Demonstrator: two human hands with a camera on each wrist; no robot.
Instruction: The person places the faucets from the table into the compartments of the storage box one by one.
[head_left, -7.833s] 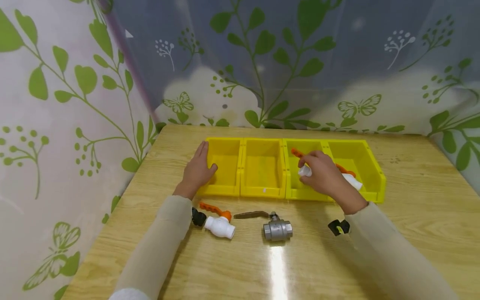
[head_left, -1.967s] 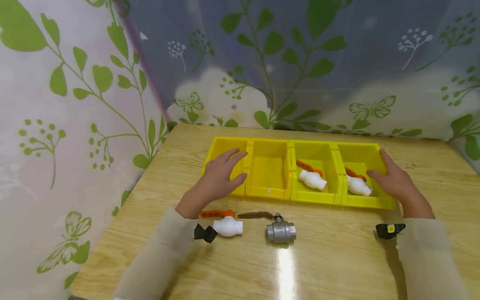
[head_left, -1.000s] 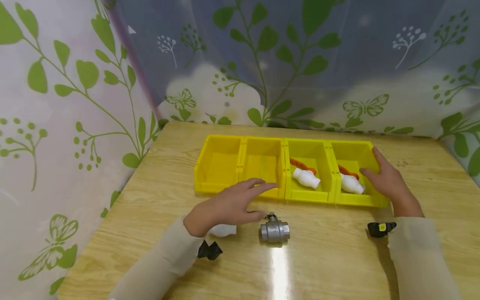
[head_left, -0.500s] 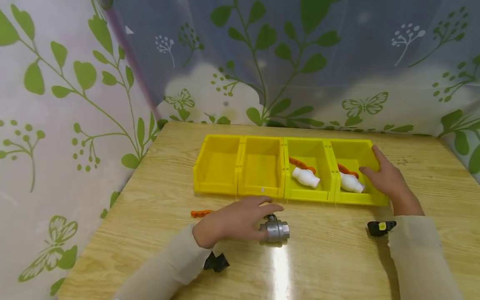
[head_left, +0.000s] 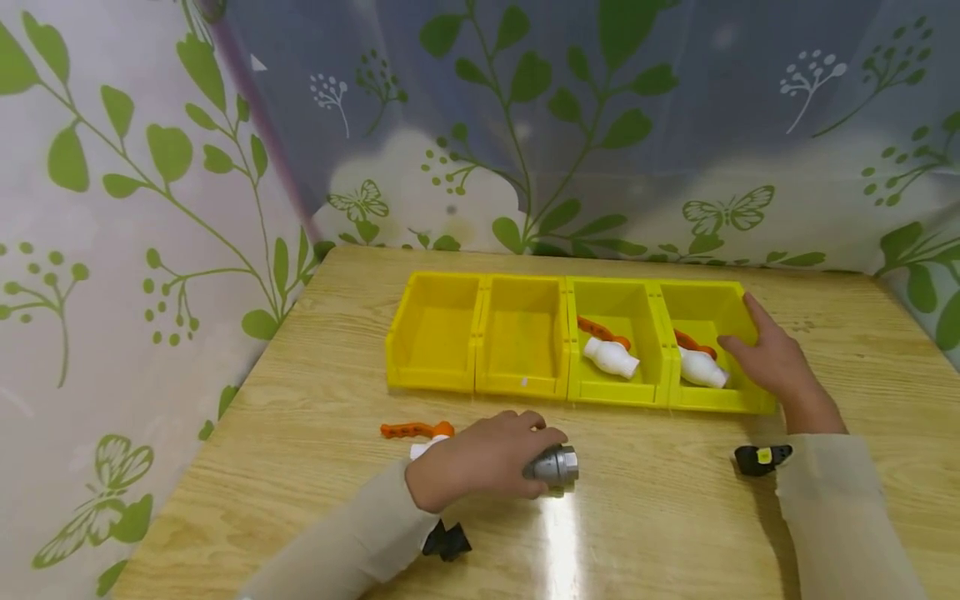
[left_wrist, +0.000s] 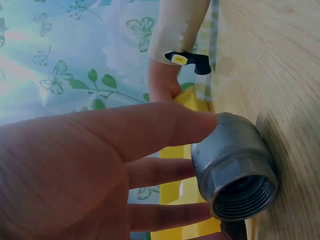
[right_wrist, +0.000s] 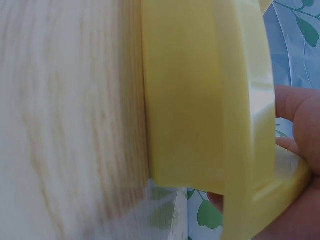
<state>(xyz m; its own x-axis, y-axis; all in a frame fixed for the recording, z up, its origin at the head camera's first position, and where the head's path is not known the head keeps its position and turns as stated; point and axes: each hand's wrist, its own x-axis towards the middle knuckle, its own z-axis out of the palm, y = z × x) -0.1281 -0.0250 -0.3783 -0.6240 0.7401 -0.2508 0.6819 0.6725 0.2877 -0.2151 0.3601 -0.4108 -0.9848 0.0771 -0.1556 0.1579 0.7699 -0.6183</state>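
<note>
The metal ball valve (head_left: 558, 468) lies on the desk (head_left: 645, 517), and the left hand (head_left: 487, 458) has just curled around it, so now it is held. An orange-handled white valve (head_left: 441, 430) lies just beside it, partly hidden by that hand. Farther back, the right hand (head_left: 780, 362) grips the right-end yellow bin (head_left: 723, 401), which holds another white valve (head_left: 701, 368).

An indoor work corner; leaf-printed curtains (head_left: 480, 158) behind a wooden table (head_left: 675, 517) holding yellow bins (head_left: 543, 389).

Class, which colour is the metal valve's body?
The metal valve's body is silver-grey, clearest in the left wrist view.
</note>
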